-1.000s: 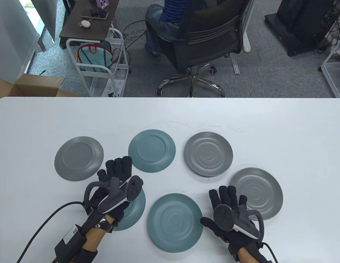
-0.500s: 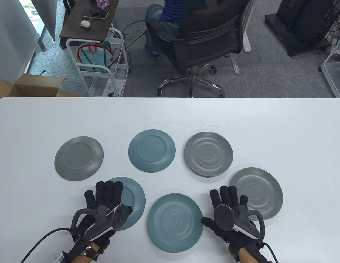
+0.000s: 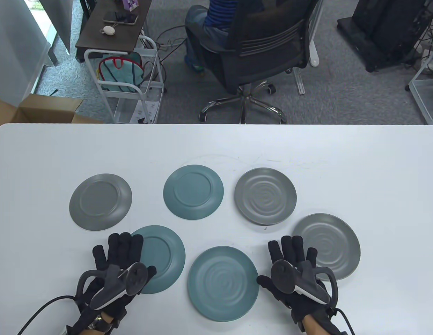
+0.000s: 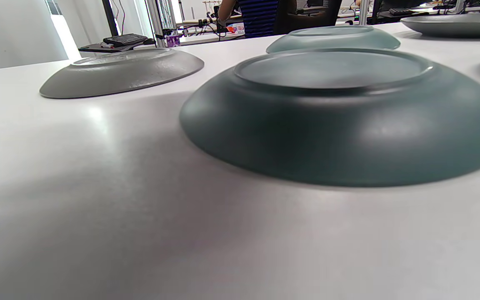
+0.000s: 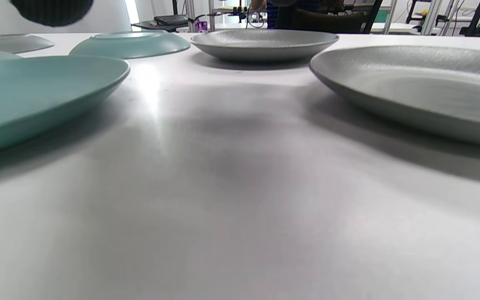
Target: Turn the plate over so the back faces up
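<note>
The left hand (image 3: 118, 265) has withdrawn toward the lower left of the frame, fingers spread, holding nothing. The teal plate (image 3: 160, 258) beside it lies back up: that flip appears complete. The right hand (image 3: 293, 268) rests flat, fingers apart, empty.

Table view: high above, looks down on white table (image 3: 342, 157), office floor beyond far edge. Left wrist view: very low, near tabletop, faces far edge, close to overturned teal plate (image 4: 344, 112). Right wrist view: equally low, faces same way, between teal plate (image 5: 36, 91) and grey plate (image 5: 423, 91). All share plates.
</note>
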### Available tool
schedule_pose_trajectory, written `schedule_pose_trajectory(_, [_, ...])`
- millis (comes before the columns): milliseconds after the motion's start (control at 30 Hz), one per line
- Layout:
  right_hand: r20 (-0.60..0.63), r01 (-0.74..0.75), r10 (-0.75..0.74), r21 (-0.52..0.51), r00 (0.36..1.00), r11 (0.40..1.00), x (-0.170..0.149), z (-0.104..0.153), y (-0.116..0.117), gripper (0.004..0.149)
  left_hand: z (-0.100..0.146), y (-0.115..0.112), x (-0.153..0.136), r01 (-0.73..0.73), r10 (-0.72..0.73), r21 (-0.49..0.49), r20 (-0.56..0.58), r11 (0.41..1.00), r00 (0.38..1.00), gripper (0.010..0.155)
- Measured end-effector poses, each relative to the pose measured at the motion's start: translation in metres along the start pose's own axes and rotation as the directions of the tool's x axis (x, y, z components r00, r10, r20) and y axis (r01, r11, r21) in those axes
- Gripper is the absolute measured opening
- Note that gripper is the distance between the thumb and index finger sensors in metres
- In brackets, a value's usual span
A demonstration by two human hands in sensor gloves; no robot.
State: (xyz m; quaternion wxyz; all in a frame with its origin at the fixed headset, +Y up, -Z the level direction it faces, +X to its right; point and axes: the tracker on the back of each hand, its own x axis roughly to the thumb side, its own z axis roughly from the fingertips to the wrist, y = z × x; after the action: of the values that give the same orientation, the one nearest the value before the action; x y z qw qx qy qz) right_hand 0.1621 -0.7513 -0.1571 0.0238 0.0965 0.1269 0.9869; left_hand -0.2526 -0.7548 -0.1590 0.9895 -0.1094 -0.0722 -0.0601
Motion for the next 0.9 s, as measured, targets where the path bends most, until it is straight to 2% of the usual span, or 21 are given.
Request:
schedule_pose_trajectory(133, [0.042,-0.007,0.008,-0.021,0.999,1.000,0.013,0.004,-0.015,0.092,0.002,0.003,-0.003,0.002,-0.002,0.022,-0.008,1.000,1.000,0.090])
schedule_pose_trajectory(300, [0.148,-0.072,0.084,-0.083,0.985,0.994,0.059,0.013,-0.036,0.089,0.001,0.002,-0.001,0.026,-0.025,0.033,-0.015,0.999,1.000,0.090])
schedule_pose_trajectory(400, [0.209,-0.146,0.159,-0.076,0.965,0.986,0.086,0.014,-0.041,0.087,0.001,0.001,0.000,0.029,-0.028,0.029,-0.010,0.999,1.000,0.090])
schedule_pose_trajectory(533, [0.281,-0.198,0.200,-0.039,0.939,0.980,0.122,0.010,-0.033,0.085,0.002,0.001,0.003,0.042,-0.042,0.027,-0.005,0.999,0.999,0.090])
schedule_pose_trajectory(633, [0.318,-0.224,0.210,0.007,0.924,0.974,0.143,0.006,-0.019,0.084,0.003,0.001,0.006,0.053,-0.053,0.031,0.005,0.998,0.999,0.089])
schedule_pose_trajectory(900, [0.366,-0.282,0.234,0.082,0.901,0.956,0.166,-0.002,0.013,0.083,0.005,0.001,0.009,0.067,-0.067,0.033,0.008,0.997,0.998,0.089])
